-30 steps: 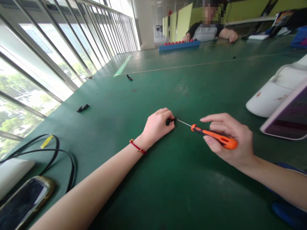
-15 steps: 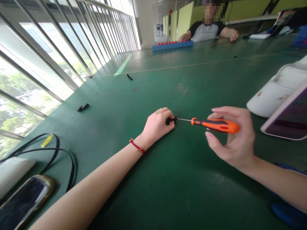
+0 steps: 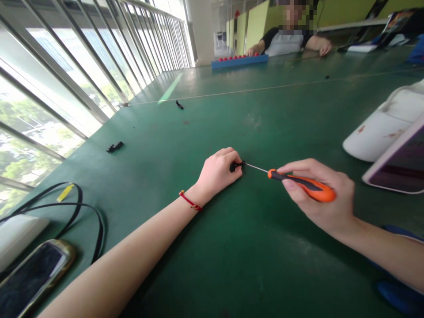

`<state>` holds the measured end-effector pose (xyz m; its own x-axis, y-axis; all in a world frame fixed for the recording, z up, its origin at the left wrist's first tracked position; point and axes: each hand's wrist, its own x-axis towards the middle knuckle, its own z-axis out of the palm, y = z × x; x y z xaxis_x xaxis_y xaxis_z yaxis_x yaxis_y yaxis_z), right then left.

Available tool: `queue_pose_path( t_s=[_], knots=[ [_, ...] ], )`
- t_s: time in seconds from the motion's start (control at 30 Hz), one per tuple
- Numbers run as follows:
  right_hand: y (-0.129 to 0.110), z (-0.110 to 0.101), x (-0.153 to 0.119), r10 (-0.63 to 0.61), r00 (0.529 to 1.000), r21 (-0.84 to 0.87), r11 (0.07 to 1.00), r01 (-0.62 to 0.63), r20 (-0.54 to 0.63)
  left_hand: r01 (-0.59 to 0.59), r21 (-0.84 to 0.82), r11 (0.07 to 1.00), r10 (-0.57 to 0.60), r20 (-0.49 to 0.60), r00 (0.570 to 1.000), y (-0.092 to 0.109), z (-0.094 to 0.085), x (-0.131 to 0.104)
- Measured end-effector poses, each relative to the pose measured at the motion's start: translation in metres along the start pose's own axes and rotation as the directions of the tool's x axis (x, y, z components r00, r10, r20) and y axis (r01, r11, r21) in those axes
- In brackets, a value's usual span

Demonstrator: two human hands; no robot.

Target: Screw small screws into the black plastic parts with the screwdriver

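Note:
Near the middle of the green table (image 3: pixel 212 247), my left hand (image 3: pixel 221 170) pinches a small black part (image 3: pixel 234 166), which sticks out to the right of the fingers. An orange and black screwdriver (image 3: pixel 308 185) is gripped by its handle between the thumb and fingers of my right hand (image 3: pixel 321 190). Its thin shaft slants up to the left, and the tip meets the right end of the black part. Two more small black pieces lie on the table, one at the left (image 3: pixel 115 147) and one farther back (image 3: pixel 179 105).
A phone (image 3: pixel 33 274), a white box (image 3: pixel 20 234) and a looped black cable (image 3: pixel 99 221) lie at the left. A white container (image 3: pixel 380 128) and a pink-edged device (image 3: pixel 397 163) stand right. Across the table, a person sits by a blue rack (image 3: pixel 239 62).
The fingers of my right hand have closed round the screwdriver handle. The handle end has dropped, so the shaft now slopes. My left hand has hardly moved.

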<state>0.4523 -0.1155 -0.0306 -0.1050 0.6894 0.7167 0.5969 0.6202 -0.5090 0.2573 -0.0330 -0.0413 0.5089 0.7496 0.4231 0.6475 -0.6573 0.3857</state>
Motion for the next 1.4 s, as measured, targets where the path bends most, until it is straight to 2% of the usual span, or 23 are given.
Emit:
queue_pose_path(
  t_s=[0.13,0.2,0.27,0.33,0.43,0.6,0.77,0.83,0.9,0.97,1.07,1.1,1.23,1.4],
  knots=[
    [0.0002,-0.0001,0.0003,-0.032,0.993,0.081,0.996,0.041,-0.117,-0.003,0.004,1.000,0.003,0.004,1.000,0.0003,0.0000,-0.0004],
    [0.0006,-0.0002,0.0004,-0.037,0.996,0.080,0.996,0.043,-0.081,-0.001,0.006,1.000,0.001,0.003,1.000,0.0004,-0.0001,-0.0005],
    [0.0003,-0.0004,0.0001,-0.021,1.000,-0.005,1.000,0.021,-0.011,0.002,0.008,1.000,-0.002,0.002,1.000,0.0007,-0.0003,-0.0005],
    [-0.0004,-0.0004,-0.0002,-0.017,1.000,-0.051,0.999,0.016,-0.015,0.004,0.006,1.000,-0.004,0.004,1.000,0.0010,-0.0007,-0.0003],
    [-0.0011,-0.0002,-0.0002,-0.051,0.995,0.042,0.998,0.055,-0.082,0.009,0.002,1.000,-0.009,0.004,1.000,0.0011,-0.0012,0.0002],
    [-0.0026,-0.0002,0.0003,-0.032,0.999,-0.039,0.999,0.032,0.012,0.006,-0.003,1.000,-0.006,-0.001,1.000,0.0004,-0.0009,0.0004],
    [0.0013,0.0020,0.0012,-0.048,0.987,0.101,0.993,0.064,-0.154,0.010,-0.004,1.000,-0.010,0.004,1.000,0.0002,-0.0002,-0.0003],
    [0.0018,0.0015,0.0013,-0.018,0.995,0.107,0.994,0.028,-0.099,0.008,-0.003,1.000,-0.008,0.003,1.000,0.0002,-0.0001,-0.0005],
    [0.0001,0.0004,0.0010,0.011,1.000,0.041,0.999,-0.010,-0.023,0.008,-0.004,1.000,-0.008,0.003,1.000,0.0002,0.0000,-0.0007],
    [-0.0022,-0.0002,0.0007,0.005,1.000,-0.003,1.000,-0.005,-0.024,0.011,-0.005,1.000,-0.011,0.006,1.000,0.0001,0.0000,-0.0008],
    [-0.0029,-0.0001,0.0004,-0.053,0.992,0.058,0.997,0.060,-0.113,0.012,-0.005,1.000,-0.012,0.007,1.000,0.0002,0.0000,-0.0008],
    [-0.0025,-0.0002,0.0003,-0.064,0.992,0.070,0.995,0.072,-0.111,0.011,-0.005,1.000,-0.011,0.005,1.000,0.0002,0.0000,-0.0007],
    [-0.0010,-0.0006,-0.0011,-0.036,0.999,-0.019,0.999,0.036,0.015,0.003,-0.011,1.000,-0.003,0.008,1.000,0.0004,-0.0004,-0.0004],
    [0.0012,0.0006,-0.0006,-0.047,0.988,0.074,0.996,0.058,-0.144,0.008,-0.009,1.000,-0.008,0.014,1.000,0.0003,-0.0009,-0.0006]
  ],
)
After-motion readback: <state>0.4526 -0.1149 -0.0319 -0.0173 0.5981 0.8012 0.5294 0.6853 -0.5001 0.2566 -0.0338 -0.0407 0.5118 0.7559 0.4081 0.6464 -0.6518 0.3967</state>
